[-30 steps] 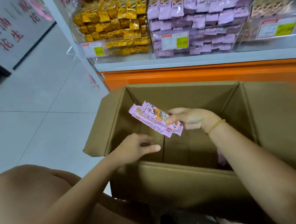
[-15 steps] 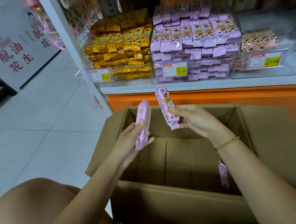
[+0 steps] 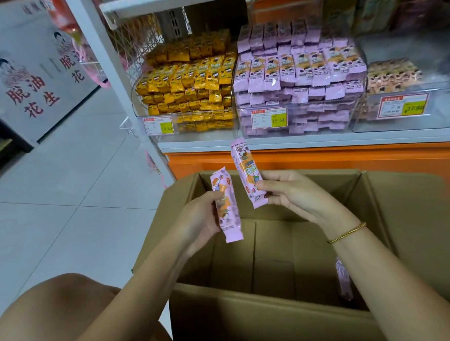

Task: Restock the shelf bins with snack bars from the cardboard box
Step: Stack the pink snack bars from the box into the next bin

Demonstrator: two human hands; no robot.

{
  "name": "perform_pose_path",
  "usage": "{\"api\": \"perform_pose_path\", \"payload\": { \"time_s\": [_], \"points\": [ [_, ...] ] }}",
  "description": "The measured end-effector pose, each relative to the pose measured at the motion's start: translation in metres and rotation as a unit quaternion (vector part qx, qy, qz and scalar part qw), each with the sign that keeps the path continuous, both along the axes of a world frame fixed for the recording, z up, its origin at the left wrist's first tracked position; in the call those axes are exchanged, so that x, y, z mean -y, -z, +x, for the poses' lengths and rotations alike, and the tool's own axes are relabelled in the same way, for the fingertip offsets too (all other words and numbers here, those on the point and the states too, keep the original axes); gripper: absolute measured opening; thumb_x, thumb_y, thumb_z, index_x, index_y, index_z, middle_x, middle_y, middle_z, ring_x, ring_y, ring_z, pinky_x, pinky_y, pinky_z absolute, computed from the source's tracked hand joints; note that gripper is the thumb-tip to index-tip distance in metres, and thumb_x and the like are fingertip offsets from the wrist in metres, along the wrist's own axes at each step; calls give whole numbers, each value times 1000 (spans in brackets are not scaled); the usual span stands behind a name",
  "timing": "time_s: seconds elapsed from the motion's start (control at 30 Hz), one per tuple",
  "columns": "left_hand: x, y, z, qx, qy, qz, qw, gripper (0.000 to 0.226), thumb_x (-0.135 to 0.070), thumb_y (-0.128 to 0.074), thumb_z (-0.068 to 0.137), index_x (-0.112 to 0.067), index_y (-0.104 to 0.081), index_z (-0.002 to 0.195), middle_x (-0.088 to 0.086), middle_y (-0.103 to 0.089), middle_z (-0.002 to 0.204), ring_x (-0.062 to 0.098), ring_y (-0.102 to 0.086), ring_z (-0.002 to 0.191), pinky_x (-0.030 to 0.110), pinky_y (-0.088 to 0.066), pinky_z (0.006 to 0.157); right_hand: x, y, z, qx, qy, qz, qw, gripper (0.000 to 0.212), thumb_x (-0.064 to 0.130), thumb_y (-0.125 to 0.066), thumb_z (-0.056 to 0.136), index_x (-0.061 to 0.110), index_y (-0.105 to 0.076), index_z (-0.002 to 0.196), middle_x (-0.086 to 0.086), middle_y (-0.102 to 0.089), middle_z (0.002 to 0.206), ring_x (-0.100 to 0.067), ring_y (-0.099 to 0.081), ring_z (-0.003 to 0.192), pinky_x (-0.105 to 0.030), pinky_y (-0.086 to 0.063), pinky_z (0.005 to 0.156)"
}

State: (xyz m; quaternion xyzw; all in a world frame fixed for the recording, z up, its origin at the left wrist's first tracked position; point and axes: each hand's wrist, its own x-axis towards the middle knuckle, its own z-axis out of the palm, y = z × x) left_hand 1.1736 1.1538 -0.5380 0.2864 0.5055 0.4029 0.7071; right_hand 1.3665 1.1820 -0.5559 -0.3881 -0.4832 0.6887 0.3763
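An open cardboard box (image 3: 411, 227) stands on the floor below the shelf. Above its mouth my left hand (image 3: 198, 219) grips one pink snack bar (image 3: 228, 217), held upright. My right hand (image 3: 293, 192) holds a second pink snack bar (image 3: 246, 169) a little higher, its top end reaching the shelf edge. One more pink bar (image 3: 344, 279) leans against the box's inner right wall. On the shelf, a clear bin (image 3: 298, 118) is piled high with pink bars.
A clear bin of yellow bars (image 3: 187, 93) stands left of the pink bin, and a bin of beige packs (image 3: 398, 99) stands to its right. An orange panel (image 3: 323, 159) runs under the white shelf edge. Tiled floor lies to the left. My knee (image 3: 58, 312) is at lower left.
Both bars were in my right hand a second ago; my left hand took one. Both hands have risen above the box, and the view has tilted up toward the shelf.
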Motion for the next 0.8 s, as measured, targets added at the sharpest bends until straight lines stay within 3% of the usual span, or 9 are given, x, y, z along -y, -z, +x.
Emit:
{"api": "perform_pose_path", "payload": {
  "time_s": [0.13, 0.33, 0.47, 0.6, 0.7, 0.8],
  "points": [
    [-3, -1, -10, 9, 18, 52, 998, 21, -7, -51, 91, -3, -57, 111, 19, -67, 113, 32, -65, 105, 38, -57, 81, 0, -4, 0, 15, 13, 12, 1000, 31, 5, -60, 90, 11, -56, 120, -9, -71, 106, -19, -68, 95, -26, -57, 79],
    [-7, -13, -11, 17, 70, 135, 988, 42, -4, -63, 84, 0, -53, 125, 19, -64, 121, 33, -61, 112, 36, -54, 88, 3, -15, -3, 16, 18, 40, 999, 33, 8, -71, 78, 11, -57, 107, -7, -72, 101, -23, -67, 98, -35, -53, 87],
    [-15, -27, -14, 20, 110, 160, 981, 49, -7, -59, 83, -4, -50, 131, 17, -62, 124, 31, -59, 115, 37, -52, 93, 5, -29, 0, -12, 26, 69, 997, 41, 12, -73, 66, 12, -56, 103, -5, -72, 93, -18, -68, 88, -26, -56, 75],
    [-29, -45, -11, 35, 127, 167, 977, 51, -6, -68, 83, -9, -50, 131, 18, -63, 123, 31, -60, 114, 37, -53, 91, 5, -36, 5, -32, 46, 88, 995, 42, 9, -74, 67, 12, -56, 104, -10, -71, 96, -22, -67, 89, -30, -55, 77],
    [-39, -54, -8, 66, 153, 169, 971, 60, -14, -76, 70, -10, -56, 126, 19, -62, 123, 32, -60, 113, 36, -54, 87, 6, -38, 6, -42, 60, 97, 993, 43, 10, -74, 70, 12, -55, 108, -14, -70, 100, -24, -68, 91, -33, -55, 81],
    [-48, -56, -6, 76, 154, 160, 972, 69, -19, -83, 64, -11, -56, 126, 19, -62, 123, 31, -61, 113, 36, -54, 87, 6, -43, 6, -39, 104, 115, 987, 43, 11, -80, 71, 17, -56, 106, -7, -69, 98, -20, -68, 86, -27, -54, 72]
  ]
}}
